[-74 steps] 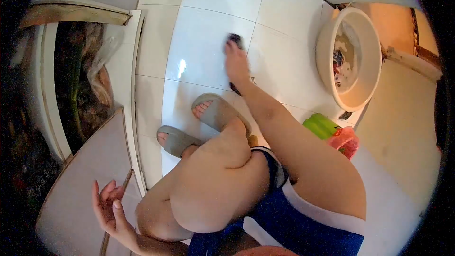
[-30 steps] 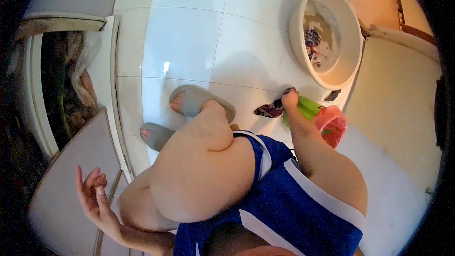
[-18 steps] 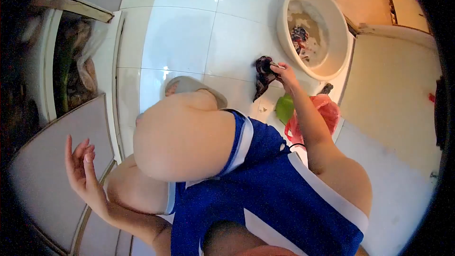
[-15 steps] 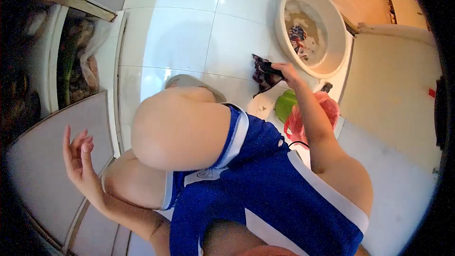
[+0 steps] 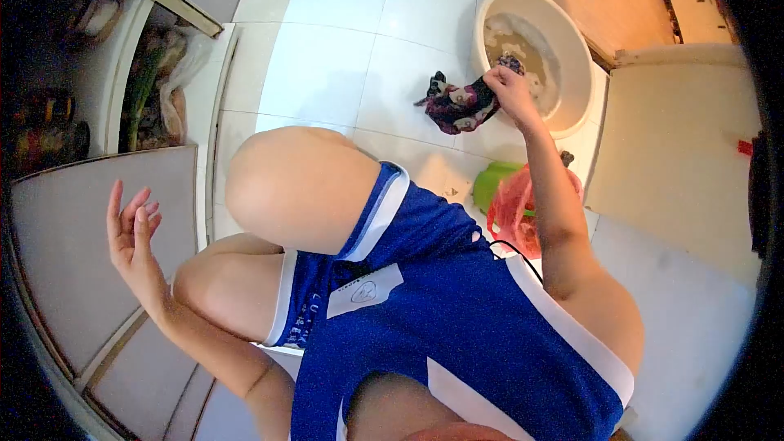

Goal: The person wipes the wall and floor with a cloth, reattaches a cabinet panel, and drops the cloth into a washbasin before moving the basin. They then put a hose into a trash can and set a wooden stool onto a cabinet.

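The dark cloth (image 5: 459,106) hangs in the right hand (image 5: 511,91), over the floor tiles (image 5: 327,65) and just beside the near rim of the pale basin (image 5: 578,73); whether its lower part touches the tiles, I cannot tell. On the side away from the basin, the tiles give wide open room, up to the wall at the far edge. On the other side the room is narrow, because the basin stands close to the pale wall panel (image 5: 670,139). The cloth looks crumpled, nearly black, with purple-red and light patches, and one loose corner sticks out. The fingers of the right hand are clenched around its end. Inside the basin there is cloudy, foamy water (image 5: 539,53). Nearer to the body, a pink plastic bag (image 5: 516,204) and a green object (image 5: 488,186) lie against each other. The left hand (image 5: 131,233) is well apart, its fingers loosely bent and holding nothing, in front of a grey panel (image 5: 73,220).
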`<state>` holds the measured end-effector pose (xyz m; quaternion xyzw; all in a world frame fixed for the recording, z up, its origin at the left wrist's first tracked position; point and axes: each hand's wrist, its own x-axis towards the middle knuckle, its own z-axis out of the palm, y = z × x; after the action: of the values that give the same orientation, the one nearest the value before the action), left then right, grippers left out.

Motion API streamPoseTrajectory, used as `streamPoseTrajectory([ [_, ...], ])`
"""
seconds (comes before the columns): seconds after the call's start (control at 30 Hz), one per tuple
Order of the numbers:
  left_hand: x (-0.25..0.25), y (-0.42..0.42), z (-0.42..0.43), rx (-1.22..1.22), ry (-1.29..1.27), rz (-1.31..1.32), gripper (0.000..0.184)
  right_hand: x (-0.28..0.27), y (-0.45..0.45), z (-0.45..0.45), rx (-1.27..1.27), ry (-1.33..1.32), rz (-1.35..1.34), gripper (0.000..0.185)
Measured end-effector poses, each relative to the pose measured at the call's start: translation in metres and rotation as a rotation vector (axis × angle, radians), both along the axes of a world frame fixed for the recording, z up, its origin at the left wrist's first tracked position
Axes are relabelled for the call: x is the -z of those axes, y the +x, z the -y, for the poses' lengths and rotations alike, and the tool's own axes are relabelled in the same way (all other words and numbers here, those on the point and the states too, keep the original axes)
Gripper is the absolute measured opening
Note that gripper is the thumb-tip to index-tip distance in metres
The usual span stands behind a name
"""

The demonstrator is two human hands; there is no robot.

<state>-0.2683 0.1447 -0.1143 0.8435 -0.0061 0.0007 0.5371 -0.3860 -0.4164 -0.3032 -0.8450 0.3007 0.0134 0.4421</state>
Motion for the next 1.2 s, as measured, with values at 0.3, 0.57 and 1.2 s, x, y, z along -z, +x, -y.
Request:
streamPoseTrajectory([
  [0.3,0.002,-0.001,-0.006,-0.091,0.083,-0.017,0.043,-0.030,0.077,-0.025,-0.138,0.211,-0.022,0.028],
  [0.57,0.001,0.006,-0.002,-0.132,0.123,-0.057,0.042,0.105,0.156,-0.021,-0.179,-0.585,-0.003,0.051],
  [1.2,0.011,0.014,-0.025,-0.371,0.375,-0.210,0.048,0.249,0.247,-0.174,-0.441,-0.777,-0.105,0.056],
])
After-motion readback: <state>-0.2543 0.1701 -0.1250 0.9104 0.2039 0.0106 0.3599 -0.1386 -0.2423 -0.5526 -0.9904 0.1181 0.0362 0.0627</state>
